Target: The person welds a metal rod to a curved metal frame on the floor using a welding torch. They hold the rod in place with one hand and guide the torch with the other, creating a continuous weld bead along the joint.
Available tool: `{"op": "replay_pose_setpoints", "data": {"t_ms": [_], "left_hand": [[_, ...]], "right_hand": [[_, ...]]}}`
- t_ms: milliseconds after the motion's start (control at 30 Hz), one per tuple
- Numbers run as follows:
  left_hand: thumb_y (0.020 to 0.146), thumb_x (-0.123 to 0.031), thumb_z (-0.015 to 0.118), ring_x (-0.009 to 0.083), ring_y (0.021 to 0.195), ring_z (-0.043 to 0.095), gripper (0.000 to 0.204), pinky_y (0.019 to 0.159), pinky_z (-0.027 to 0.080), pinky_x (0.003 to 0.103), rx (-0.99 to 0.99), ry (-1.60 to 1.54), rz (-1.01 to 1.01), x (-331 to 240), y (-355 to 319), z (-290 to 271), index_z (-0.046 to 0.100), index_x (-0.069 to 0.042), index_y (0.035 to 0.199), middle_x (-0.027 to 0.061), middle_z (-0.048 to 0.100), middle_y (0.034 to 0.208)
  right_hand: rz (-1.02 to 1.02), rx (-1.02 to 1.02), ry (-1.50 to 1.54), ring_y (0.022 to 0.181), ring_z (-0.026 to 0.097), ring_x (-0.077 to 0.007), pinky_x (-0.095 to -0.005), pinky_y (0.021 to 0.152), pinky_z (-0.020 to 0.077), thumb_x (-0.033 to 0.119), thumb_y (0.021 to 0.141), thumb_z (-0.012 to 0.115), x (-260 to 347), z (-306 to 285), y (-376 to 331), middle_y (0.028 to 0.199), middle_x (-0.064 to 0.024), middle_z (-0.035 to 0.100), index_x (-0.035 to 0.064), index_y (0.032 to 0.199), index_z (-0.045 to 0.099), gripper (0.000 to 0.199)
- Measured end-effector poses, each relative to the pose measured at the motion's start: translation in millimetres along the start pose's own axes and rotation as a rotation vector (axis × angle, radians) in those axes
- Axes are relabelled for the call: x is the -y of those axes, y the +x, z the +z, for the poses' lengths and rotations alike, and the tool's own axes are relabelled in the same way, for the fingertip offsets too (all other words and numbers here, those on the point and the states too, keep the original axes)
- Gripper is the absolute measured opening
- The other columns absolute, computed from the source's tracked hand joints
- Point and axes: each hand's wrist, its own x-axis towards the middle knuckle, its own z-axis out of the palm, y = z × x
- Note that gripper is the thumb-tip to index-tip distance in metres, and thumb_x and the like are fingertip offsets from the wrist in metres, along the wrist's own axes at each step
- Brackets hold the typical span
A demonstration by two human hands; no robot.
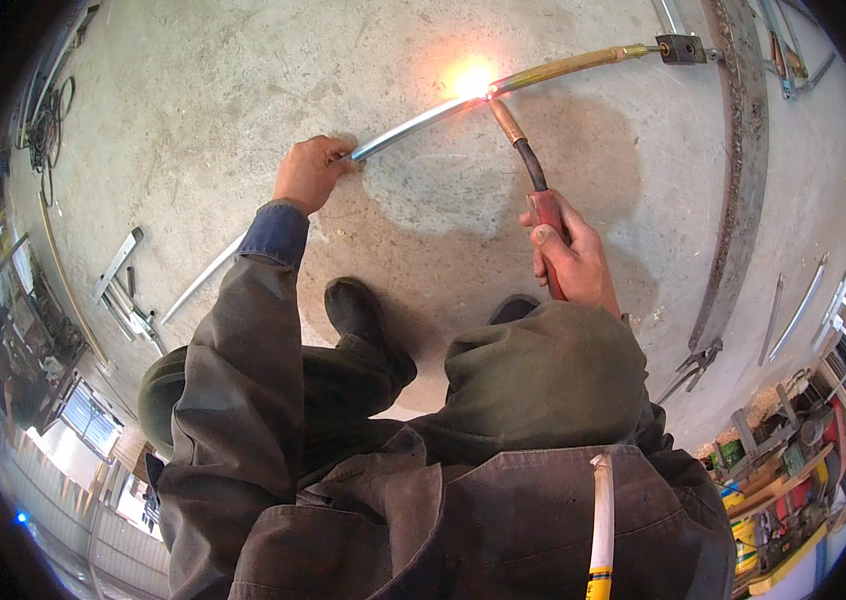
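Note:
My left hand is closed on the near end of a silvery metal tube, which runs up to the right just above the floor. In my right hand is a welding torch with a red handle, a dark bent neck and a copper-coloured nozzle. A bright orange-white glow burns at the nozzle tip, where the silvery tube meets a brass-coloured tube. The glare hides the joint itself. At its far end the brass-coloured tube meets a small dark metal block.
A long rusty steel bar lies on the concrete floor at right, with pliers-like clamps by its near end. Metal brackets and a pale strip lie at left. Cables are at far left; cluttered tools stand at lower right.

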Motion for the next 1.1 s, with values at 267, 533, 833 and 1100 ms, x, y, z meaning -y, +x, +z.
{"op": "replay_pose_setpoints", "data": {"t_ms": [267,533,833,1100], "left_hand": [[0.092,-0.021,0.075,0.034,0.096,0.072,0.022,0.083,0.057,0.045,-0.064,-0.016,-0.003,-1.4,-4.4,4.6,0.079,-0.012,0.112,0.0126,0.075,0.104],[0.092,-0.022,0.075,0.0346,0.097,0.072,0.023,0.084,0.056,0.045,-0.067,-0.015,-0.023,-3.3,-5.3,6.0,0.078,-0.012,0.112,0.0119,0.075,0.105],[0.092,-0.026,0.074,0.0341,0.098,0.072,0.025,0.086,0.056,0.045,-0.1,-0.113,-0.024,-1.5,-8.7,7.5,0.079,-0.01,0.11,0.0118,0.075,0.105],[0.091,-0.03,0.078,0.0304,0.106,0.073,0.033,0.092,0.056,0.04,-0.04,-0.042,-0.152,-6.8,-4.1,5.3,0.078,-0.007,0.115,0.015,0.075,0.117]], "right_hand": [[0.022,0.042,-0.058,0.069,0.055,-0.0077,-0.0275,0.06,0.0478,0.03,0.099,0.066,1.8,0.3,2.1,0.115,-0.0039,0.067,0.0018,0.143,0.056,0.053],[0.009,0.012,-0.081,0.063,0.053,-0.007,-0.027,0.055,0.046,0.022,0.1,0.064,3.9,3.1,4.4,0.094,-0.0014,0.063,0.0021,0.131,0.06,0.037],[0.068,-0.037,-0.096,0.065,0.055,-0.0077,-0.027,0.058,0.047,0.022,0.101,0.063,15.6,11.7,-2.5,0.098,-0.0031,0.064,0.0015,0.136,0.059,0.041],[0.013,-0.034,-0.116,0.066,0.059,-0.0104,-0.0285,0.057,0.052,0.021,0.099,0.065,-1.8,3.6,9.4,0.091,-0.0043,0.062,0.0012,0.153,0.05,0.059]]}}
